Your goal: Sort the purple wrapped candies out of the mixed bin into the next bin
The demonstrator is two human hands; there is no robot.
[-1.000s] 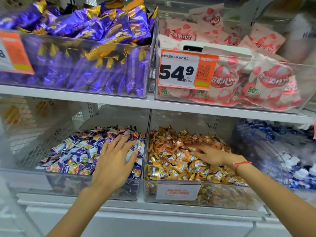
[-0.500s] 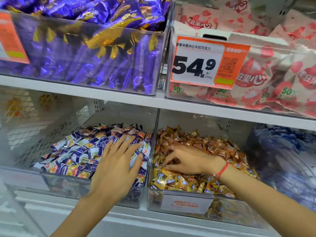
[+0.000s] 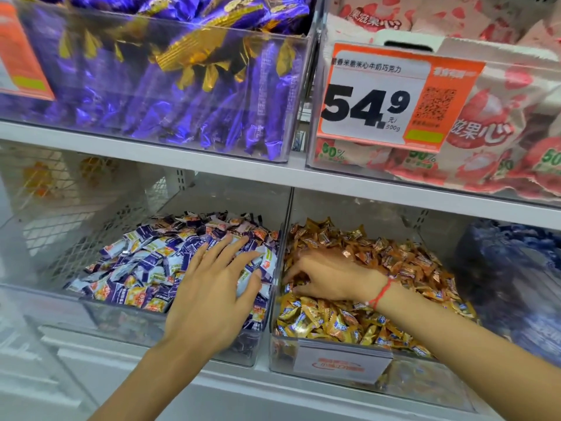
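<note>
Two clear bins stand side by side on the lower shelf. The left bin (image 3: 91,311) holds purple-and-white wrapped candies (image 3: 145,265). The right bin (image 3: 285,357) holds gold and orange wrapped candies (image 3: 403,268). My left hand (image 3: 212,293) lies flat, fingers spread, on the purple candies at the left bin's right side. My right hand (image 3: 328,275), with a red string at the wrist, reaches into the left part of the gold pile with curled fingers dug among the wrappers. What those fingers hold is hidden.
The shelf above carries a bin of large purple-and-gold packs (image 3: 170,86) and a bin of pink packs with an orange 54.9 price tag (image 3: 391,95). A bin of blue packs (image 3: 510,278) stands at the right. A label holder (image 3: 340,363) fronts the right bin.
My right hand moved left across the gold candies toward the divider and curled its fingers into the pile. My left hand stayed flat on the purple candies. The view came closer.
</note>
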